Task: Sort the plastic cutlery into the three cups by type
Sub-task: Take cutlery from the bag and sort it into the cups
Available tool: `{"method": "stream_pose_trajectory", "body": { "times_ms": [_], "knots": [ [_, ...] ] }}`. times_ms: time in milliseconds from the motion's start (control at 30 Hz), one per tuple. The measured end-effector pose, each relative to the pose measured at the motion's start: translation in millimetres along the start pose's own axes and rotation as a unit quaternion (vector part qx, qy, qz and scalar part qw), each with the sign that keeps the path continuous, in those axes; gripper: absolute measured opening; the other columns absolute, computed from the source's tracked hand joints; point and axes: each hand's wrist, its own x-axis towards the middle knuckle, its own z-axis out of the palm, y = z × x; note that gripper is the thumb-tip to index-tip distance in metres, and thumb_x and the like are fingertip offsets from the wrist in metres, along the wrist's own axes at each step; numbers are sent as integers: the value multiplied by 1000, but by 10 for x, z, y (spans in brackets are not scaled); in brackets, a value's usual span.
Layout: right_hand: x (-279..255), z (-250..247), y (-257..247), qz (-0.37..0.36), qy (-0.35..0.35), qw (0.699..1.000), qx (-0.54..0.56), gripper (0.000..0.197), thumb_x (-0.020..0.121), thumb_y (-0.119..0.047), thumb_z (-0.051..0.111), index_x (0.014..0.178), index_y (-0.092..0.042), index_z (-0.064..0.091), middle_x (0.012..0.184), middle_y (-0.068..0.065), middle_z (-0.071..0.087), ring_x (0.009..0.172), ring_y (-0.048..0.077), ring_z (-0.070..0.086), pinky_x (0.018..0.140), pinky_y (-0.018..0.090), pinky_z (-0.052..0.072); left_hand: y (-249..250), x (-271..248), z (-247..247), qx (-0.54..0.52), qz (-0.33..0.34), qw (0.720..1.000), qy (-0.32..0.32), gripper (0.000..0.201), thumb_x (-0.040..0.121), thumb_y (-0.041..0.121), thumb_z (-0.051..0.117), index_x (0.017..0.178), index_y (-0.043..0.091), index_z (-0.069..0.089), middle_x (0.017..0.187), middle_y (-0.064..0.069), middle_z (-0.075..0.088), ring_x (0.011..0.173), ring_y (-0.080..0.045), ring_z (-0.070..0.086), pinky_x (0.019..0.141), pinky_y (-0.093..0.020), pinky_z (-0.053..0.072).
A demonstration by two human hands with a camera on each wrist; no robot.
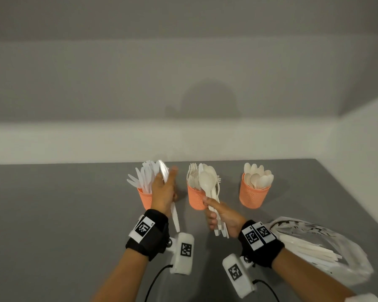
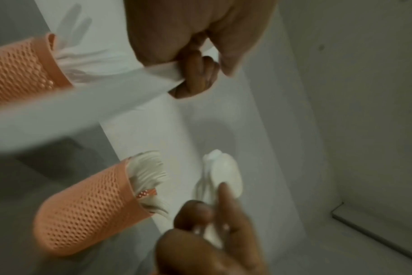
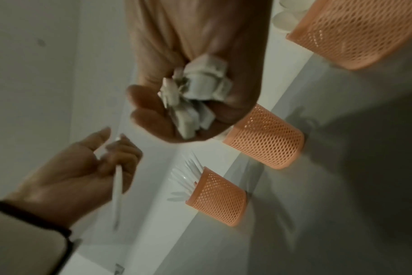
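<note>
Gripping a white plastic knife [image 1: 174, 211] with curled fingers, the left hand [image 1: 164, 192] hovers right in front of the left cup [image 1: 145, 199], which bristles with more knives; the knife's handle runs back past the wrist. Just to its right, the right hand [image 1: 222, 216] clutches a bundle of mixed cutlery [image 1: 212, 192], a spoon bowl uppermost, in front of the middle cup [image 1: 195, 198] that holds forks. Further right of that hand stands the right cup [image 1: 254, 196], filled with spoons. Beside the right wrist a clear plastic bag [image 1: 327, 247] with more cutlery lies on the grey table [image 1: 52, 214].
</note>
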Motion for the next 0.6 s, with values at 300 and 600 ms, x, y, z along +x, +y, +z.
{"method": "stream_pose_trajectory", "body": {
  "times_ms": [300,600],
  "knots": [
    [-113,245,-56,95,-175,977,-78,26,82,-33,51,60,-20,54,40,-8,47,36,5,44,45,17,42,-133,-163,98,42,-85,977,-190,17,74,25,74,84,11,69,84,-6,70,73,-11,66,62,-21,50],
    [-19,251,-50,8,-68,996,-57,26,95,-36,47,81,-15,51,46,-5,45,39,8,44,53,26,48,-44,-95,195,135,-50,978,-150,29,86,37,62,76,10,60,48,7,55,38,-3,47,39,-14,34]
  ]
}}
